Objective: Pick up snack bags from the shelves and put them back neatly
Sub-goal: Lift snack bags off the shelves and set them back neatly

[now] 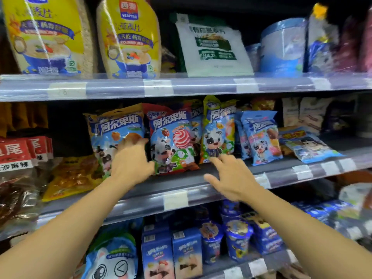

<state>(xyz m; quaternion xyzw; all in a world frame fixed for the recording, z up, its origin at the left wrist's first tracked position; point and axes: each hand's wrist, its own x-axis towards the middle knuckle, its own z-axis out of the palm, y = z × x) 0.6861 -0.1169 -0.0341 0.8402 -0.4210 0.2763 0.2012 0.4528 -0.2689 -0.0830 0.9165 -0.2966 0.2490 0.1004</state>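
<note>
1. We face the grey middle shelf (pixel 181 184) of a shop rack. A row of glossy candy bags stands on it, leaning back.
2. Our left hand (pixel 130 160) rests on the front of the orange-topped blue plastic candy bag with a cow print (pixel 112 129). The fingers (pixel 130 140) curl at that bag's right edge, in the gap beside the red-topped blue bag with a swirl lollipop print (pixel 173 137). We cannot tell whether they pinch the edge or only press on it.
3. Our right hand (pixel 231 176) is spread, holding nothing. Its fingertips (pixel 216 159) touch the bottom of the yellow-green-topped blue bag with a cartoon cow (pixel 218 129).
4. Handling, as we judge: soft film pouches, light, slick and crinkly, with loose contents that shift. They slump if let go carelessly.
5. Best hold is likely a side edge or the sealed top strip, thumb in front and fingers behind. A flat face gives little purchase.
6. Further right, a small blue bag (pixel 261 135) stands upright and a flat blue pack (pixel 308 146) lies tipped over.
</note>
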